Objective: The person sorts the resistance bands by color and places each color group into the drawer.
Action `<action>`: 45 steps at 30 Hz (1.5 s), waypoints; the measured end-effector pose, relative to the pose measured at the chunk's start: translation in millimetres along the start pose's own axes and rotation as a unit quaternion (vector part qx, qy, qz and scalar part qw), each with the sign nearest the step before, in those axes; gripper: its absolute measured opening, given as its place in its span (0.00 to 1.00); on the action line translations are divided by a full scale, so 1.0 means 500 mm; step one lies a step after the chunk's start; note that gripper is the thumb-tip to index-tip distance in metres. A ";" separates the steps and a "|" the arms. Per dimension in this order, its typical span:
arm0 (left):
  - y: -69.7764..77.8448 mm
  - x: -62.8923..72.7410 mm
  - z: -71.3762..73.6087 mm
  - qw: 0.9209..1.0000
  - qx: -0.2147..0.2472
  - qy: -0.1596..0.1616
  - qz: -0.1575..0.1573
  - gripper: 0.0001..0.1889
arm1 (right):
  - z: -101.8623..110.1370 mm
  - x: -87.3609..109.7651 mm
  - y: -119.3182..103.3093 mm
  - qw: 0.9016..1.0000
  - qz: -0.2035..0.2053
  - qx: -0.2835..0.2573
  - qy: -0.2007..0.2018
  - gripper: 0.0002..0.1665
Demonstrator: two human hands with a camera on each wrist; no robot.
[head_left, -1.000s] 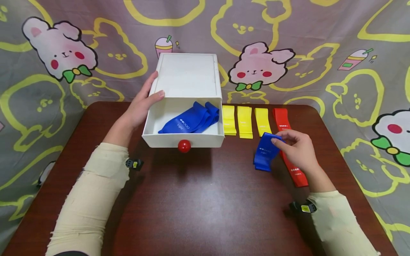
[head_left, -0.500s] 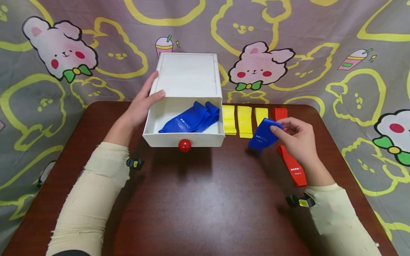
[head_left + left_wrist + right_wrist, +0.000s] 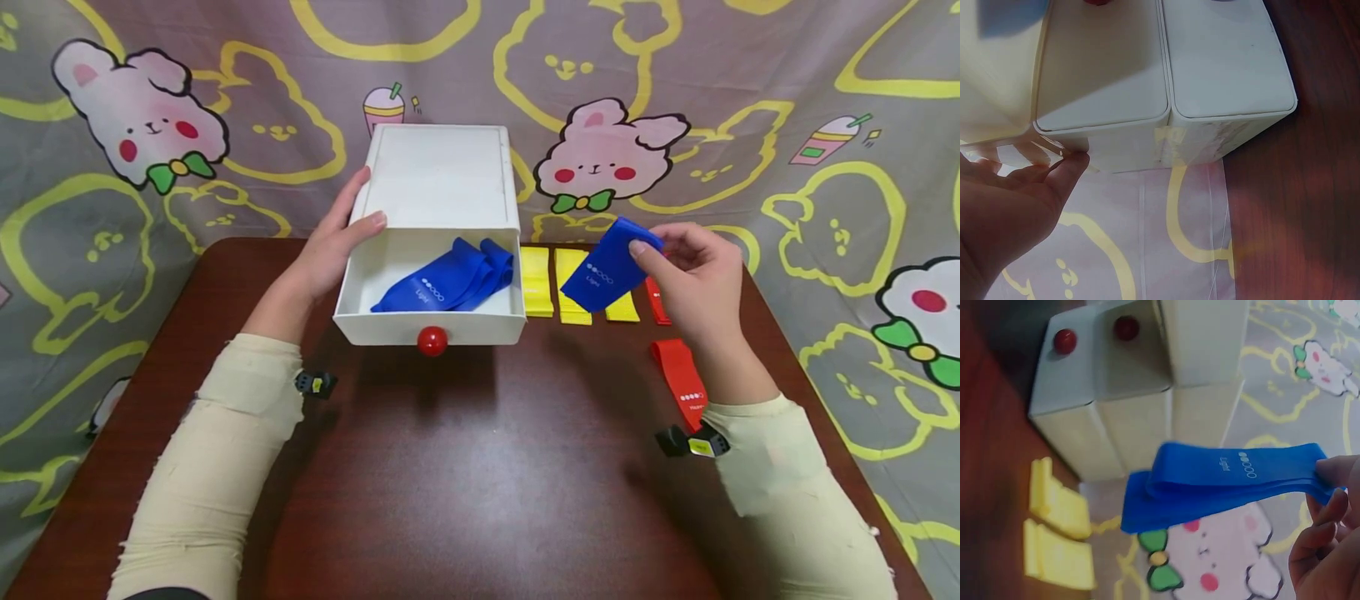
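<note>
My right hand [image 3: 701,287] pinches a folded blue resistance band [image 3: 600,279], printed "Light", between thumb and fingers. It is held up off the table, right of a white drawer cabinet [image 3: 442,175]. In the right wrist view the band [image 3: 1210,465] hangs in loose layers from the fingertips. The cabinet's top drawer [image 3: 487,330], with a red knob [image 3: 432,341], is pulled out. Several layers of blue resistance band [image 3: 431,283] lie inside it. My left hand [image 3: 326,242] rests against the cabinet's left side, thumb on the top edge, fingers extended along the wall.
Yellow bands [image 3: 536,283] lie in a row right of the cabinet, partly overlapped by the held band. A red band [image 3: 677,375] lies near my right wrist, another red one [image 3: 657,302] behind the hand. Lower drawers [image 3: 1066,375] are closed. A patterned cloth [image 3: 465,83] hangs behind the table.
My right hand has lifted the blue band off the red-band area, up and slightly left toward the cabinet. The left hand and the drawer have stayed put.
</note>
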State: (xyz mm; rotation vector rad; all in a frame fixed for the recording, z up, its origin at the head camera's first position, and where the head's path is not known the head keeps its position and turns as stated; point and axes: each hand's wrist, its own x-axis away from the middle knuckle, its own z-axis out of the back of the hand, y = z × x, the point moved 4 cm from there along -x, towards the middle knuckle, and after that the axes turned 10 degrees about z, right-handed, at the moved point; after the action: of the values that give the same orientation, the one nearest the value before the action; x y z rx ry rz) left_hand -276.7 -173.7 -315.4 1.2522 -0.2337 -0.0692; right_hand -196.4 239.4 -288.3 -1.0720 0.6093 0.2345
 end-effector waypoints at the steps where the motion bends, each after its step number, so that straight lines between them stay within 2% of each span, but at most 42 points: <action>1: 0.000 0.000 0.000 1.000 -0.001 0.000 0.000 0.39 | -0.003 -0.007 -0.008 1.000 0.000 -0.011 0.005 0.14; 4: -0.001 0.001 -0.001 1.000 -0.001 0.000 0.000 0.39 | -0.011 -0.026 -0.033 0.999 0.010 -0.043 0.021 0.13; 7: -0.001 0.001 -0.001 1.000 -0.001 0.001 0.000 0.39 | -0.020 -0.044 -0.059 0.994 0.024 -0.099 0.038 0.12; 12: 0.000 0.000 0.000 1.000 -0.005 0.003 0.001 0.39 | -0.038 -0.068 -0.109 0.974 0.077 -0.203 0.062 0.09; 16: 0.001 -0.001 0.001 1.000 -0.005 0.004 0.003 0.39 | -0.058 -0.080 -0.156 0.962 0.133 -0.227 0.071 0.07; 19: 0.003 -0.001 0.001 1.000 -0.002 0.004 0.003 0.39 | -0.075 -0.085 -0.190 0.958 0.162 -0.229 0.067 0.06; 24: 0.004 -0.001 -0.001 1.000 -0.004 0.001 0.006 0.39 | -0.109 -0.085 -0.229 0.953 0.159 -0.254 0.040 0.07; 28: 0.002 -0.002 0.000 1.000 -0.005 0.004 0.004 0.39 | -0.143 -0.079 -0.250 0.951 0.206 -0.229 0.004 0.07; 31: 0.000 -0.002 0.000 1.000 -0.006 0.006 0.004 0.39 | -0.172 -0.069 -0.260 0.946 0.237 -0.218 -0.023 0.09; 33: -0.002 -0.002 0.000 1.000 -0.007 0.008 0.005 0.39 | -0.192 -0.060 -0.265 0.945 0.239 -0.221 -0.041 0.10; 39: -0.004 -0.006 -0.001 1.000 0.005 0.006 -0.004 0.38 | -0.252 -0.029 -0.284 0.945 0.214 -0.235 -0.077 0.11; 45: -0.002 -0.009 -0.003 0.999 0.020 -0.015 -0.035 0.38 | -0.304 0.002 -0.319 0.940 0.183 -0.260 -0.122 0.09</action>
State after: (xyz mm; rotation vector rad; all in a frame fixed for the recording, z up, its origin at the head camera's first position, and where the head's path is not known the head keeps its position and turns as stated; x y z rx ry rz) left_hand -280.8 -171.9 -317.3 1.2994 -0.2188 -0.1450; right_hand -175.1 30.9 -219.9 -1.4018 0.5288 0.8801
